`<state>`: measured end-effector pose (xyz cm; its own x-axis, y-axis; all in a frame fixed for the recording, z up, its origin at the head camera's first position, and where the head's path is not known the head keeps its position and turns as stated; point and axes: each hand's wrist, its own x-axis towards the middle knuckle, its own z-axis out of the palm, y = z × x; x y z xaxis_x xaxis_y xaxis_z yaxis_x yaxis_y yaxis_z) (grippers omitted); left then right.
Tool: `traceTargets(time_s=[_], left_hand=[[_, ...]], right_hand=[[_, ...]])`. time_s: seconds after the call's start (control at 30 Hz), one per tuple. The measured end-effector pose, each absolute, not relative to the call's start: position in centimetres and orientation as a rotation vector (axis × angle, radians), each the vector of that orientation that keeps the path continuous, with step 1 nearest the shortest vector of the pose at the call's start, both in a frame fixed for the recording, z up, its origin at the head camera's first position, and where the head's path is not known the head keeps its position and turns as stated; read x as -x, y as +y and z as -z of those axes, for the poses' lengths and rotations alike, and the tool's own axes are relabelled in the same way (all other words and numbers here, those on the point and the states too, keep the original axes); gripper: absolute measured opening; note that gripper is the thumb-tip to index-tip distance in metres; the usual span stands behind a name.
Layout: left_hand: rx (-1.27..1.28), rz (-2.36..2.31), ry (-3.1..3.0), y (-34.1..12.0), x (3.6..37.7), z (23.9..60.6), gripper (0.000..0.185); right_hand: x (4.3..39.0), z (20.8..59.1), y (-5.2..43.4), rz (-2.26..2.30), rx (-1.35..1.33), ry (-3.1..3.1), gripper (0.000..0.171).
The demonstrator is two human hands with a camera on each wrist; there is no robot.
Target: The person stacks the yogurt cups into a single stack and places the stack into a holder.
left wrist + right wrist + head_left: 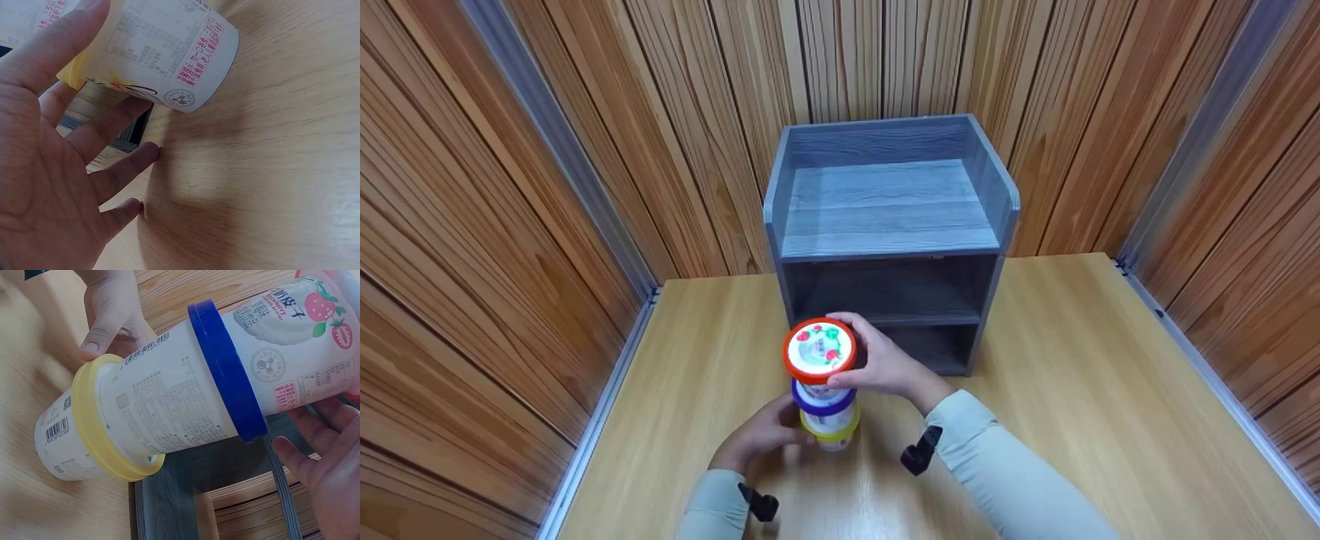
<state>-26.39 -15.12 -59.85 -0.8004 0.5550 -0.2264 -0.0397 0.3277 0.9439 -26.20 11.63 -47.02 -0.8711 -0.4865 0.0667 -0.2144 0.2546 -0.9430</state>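
The stack of three cups (823,382) stood on the tabletop (1072,390) just in front of the grey shelf unit (889,240), and the sound way to handle it looked to be steadying top and bottom together, so the nested cups stayed in line and none slid out. The right hand (885,367) had its grip curled round the top cup under the red lid (819,350). The left hand (761,435) lay against the bottom cup with fingers fairly straight, thumb (98,337) by the yellow lid (98,433), more bracing than clasping. The cups were white with small printed labels, a barcode, and a strawberry picture on the top one; a blue lid (225,371) ringed the middle cup. Wood-panelled walls (510,187) closed in the tabletop
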Motion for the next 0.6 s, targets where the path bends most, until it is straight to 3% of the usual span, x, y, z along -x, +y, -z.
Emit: traceTargets(time_s=[0.33,0.6], left_hand=[[-0.366,-1.578,2.029,-14.7,26.1,59.8,0.085],[-0.324,-1.570,2.049,-14.6,26.0,59.9,0.086]], right_hand=[[26.4,47.2,12.0,1.654,0.744,2.261,0.104],[26.3,47.5,13.2,1.679,0.760,2.250,0.104]])
